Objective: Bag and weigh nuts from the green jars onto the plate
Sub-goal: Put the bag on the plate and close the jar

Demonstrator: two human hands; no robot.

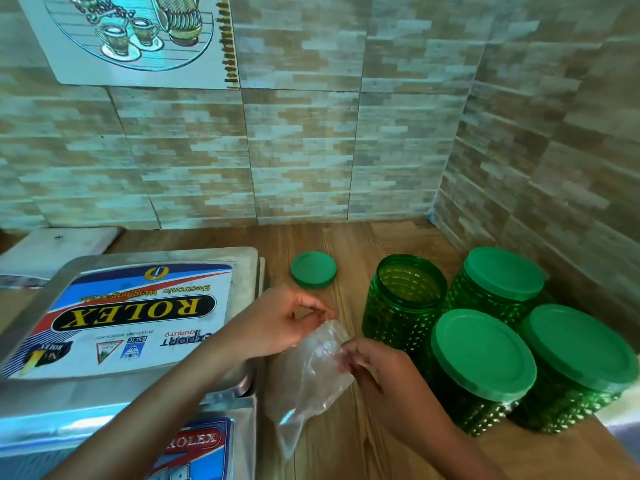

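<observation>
My hands, the left hand (284,323) and the right hand (377,368), each pinch the mouth of a clear bag (304,389) over the worktop (363,244). The open green jar (403,303) stands at two o'clock of the bag. I should pull the lips wide before pouring.

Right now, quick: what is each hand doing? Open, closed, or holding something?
Left hand: pinches the mouth of the clear plastic bag.
Right hand: pinches the same bag's mouth from the other side.
</observation>
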